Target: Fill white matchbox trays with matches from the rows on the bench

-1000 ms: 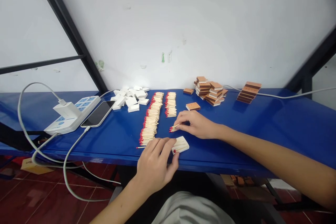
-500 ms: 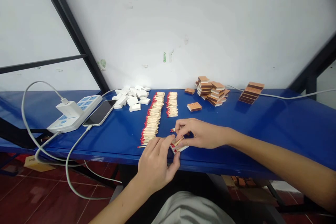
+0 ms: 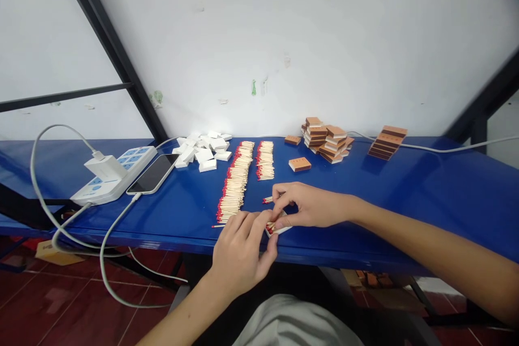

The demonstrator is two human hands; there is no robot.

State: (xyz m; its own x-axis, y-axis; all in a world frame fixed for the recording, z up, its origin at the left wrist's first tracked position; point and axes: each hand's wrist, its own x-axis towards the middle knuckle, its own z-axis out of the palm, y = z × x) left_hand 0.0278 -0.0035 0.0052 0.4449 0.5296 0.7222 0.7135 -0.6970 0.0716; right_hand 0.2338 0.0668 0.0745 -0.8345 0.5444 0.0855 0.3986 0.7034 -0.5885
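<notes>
A small white matchbox tray point(image 3: 279, 229) lies near the front edge of the blue table point(image 3: 405, 194). My left hand point(image 3: 243, 251) grips its left end with curled fingers. My right hand point(image 3: 302, 205) pinches a few red-tipped matches point(image 3: 272, 225) and presses them down into the tray. A couple of loose matches point(image 3: 267, 200) lie just behind my right fingers. Two long rows of matches point(image 3: 237, 181) stretch away toward the wall, the shorter row point(image 3: 265, 160) on the right.
White empty trays point(image 3: 203, 150) are heaped at the back left. A phone point(image 3: 153, 174) and a power strip with charger point(image 3: 111, 173) sit left, cables hanging over the edge. Brown matchbox sleeves are stacked at the back point(image 3: 326, 139) and further right point(image 3: 386, 142); one lies alone point(image 3: 299, 164).
My right hand picked up matches from the table behind the tray and brought them toward me into the tray. My left hand stayed on the tray.
</notes>
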